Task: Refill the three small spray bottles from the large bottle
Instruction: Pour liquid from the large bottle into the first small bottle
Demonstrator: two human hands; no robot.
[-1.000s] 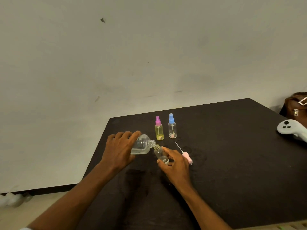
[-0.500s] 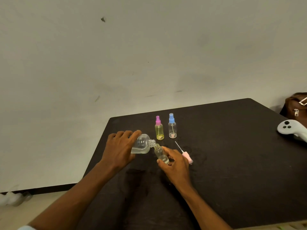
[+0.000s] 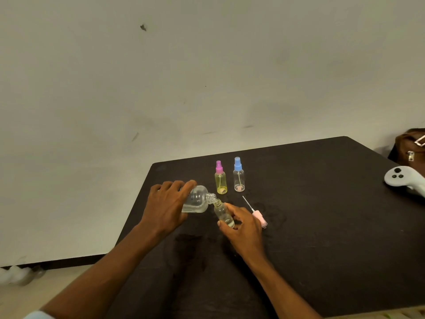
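Note:
My left hand (image 3: 166,205) grips the large clear bottle (image 3: 199,201), tipped on its side with its threaded neck touching the mouth of a small open bottle (image 3: 222,213). My right hand (image 3: 244,229) holds that small bottle tilted toward the large one; a little liquid sits in its base. Its pale pink spray cap with dip tube (image 3: 257,213) lies on the table just right of my right hand. Behind stand two capped small bottles: a yellow one with a pink sprayer (image 3: 220,180) and a clear one with a blue sprayer (image 3: 238,176).
The black table (image 3: 322,226) ends at its left edge close to my left hand. A white controller (image 3: 401,179) lies at the far right, with a brown bag (image 3: 410,148) behind it. A pale wall rises behind the table.

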